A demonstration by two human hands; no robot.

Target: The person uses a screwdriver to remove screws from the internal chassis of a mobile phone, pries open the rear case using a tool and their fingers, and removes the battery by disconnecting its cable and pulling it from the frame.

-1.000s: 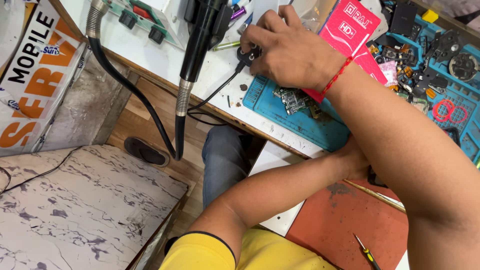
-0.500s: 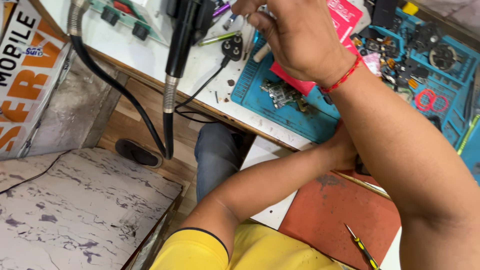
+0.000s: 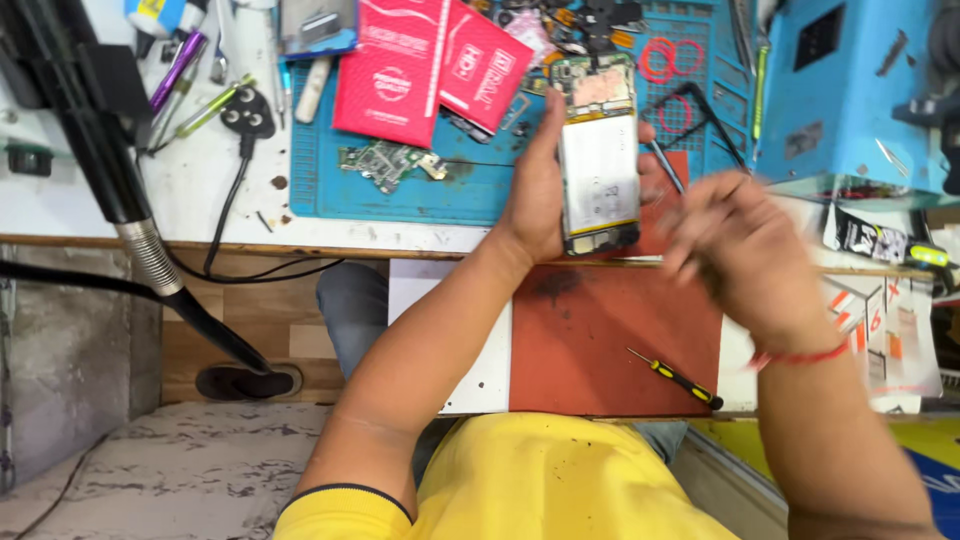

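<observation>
My left hand (image 3: 540,195) holds an opened phone (image 3: 600,160) upright over the bench edge, its back cover off so the pale battery and circuit board show. My right hand (image 3: 745,255) is blurred just to the right of the phone, fingers curled, touching or nearly touching a thin metal tool (image 3: 665,167) that pokes out beside the phone; whether it grips that tool I cannot tell. A small yellow-handled screwdriver (image 3: 675,378) lies on the red-brown mat (image 3: 600,340) below my hands.
A blue work mat (image 3: 400,195) carries a loose circuit board (image 3: 385,160) and two red packets (image 3: 420,65). A black plug and cable (image 3: 245,120) lie left. A black hose with metal collar (image 3: 140,250) hangs at the left. A blue box (image 3: 850,90) stands right.
The view has swung right. My right hand left the back-left of the bench and came down beside the phone, which my left hand has raised into view.
</observation>
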